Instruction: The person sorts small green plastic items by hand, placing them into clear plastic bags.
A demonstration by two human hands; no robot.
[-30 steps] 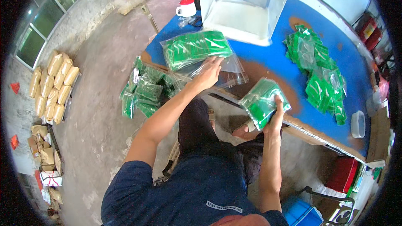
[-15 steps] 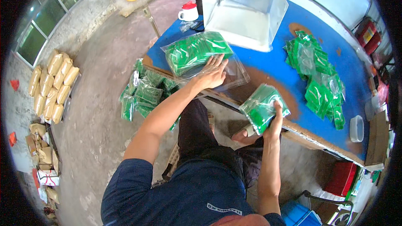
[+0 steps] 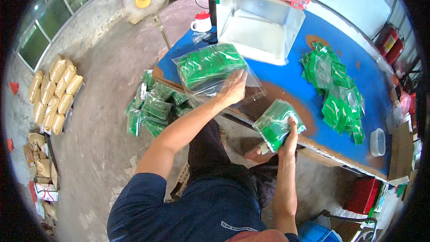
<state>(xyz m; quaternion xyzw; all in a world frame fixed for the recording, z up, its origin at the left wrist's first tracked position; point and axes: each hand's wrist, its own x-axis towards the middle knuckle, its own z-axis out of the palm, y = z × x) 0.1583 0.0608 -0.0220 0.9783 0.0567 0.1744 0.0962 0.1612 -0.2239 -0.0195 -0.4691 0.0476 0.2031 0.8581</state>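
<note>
A large clear plastic bag (image 3: 253,89) lies at the near left corner of the blue table, with rows of green packets (image 3: 208,62) inside its far part. My left hand (image 3: 234,88) rests at the bag's near part, fingers stretched out and held close together, touching the film. Whether any film lies between thumb and fingers is hard to see. Just off the table's front edge, my right hand (image 3: 289,139) grips a stack of flat green packets (image 3: 277,123) in shiny clear film, thumb on top.
Loose green packets (image 3: 336,94) are spread over the right of the blue table (image 3: 286,78). Behind stands a clear-walled box (image 3: 253,29), beside a red-lidded white mug (image 3: 201,22). Filled green bags (image 3: 154,103) are heaped below the table's left edge. A small white tray (image 3: 377,142) sits far right.
My left hand has turned and drawn its fingers together; before, it lay flatter with fingers spread on the bag. My right hand still holds the stack, tilted slightly differently. The view has shifted a little.
</note>
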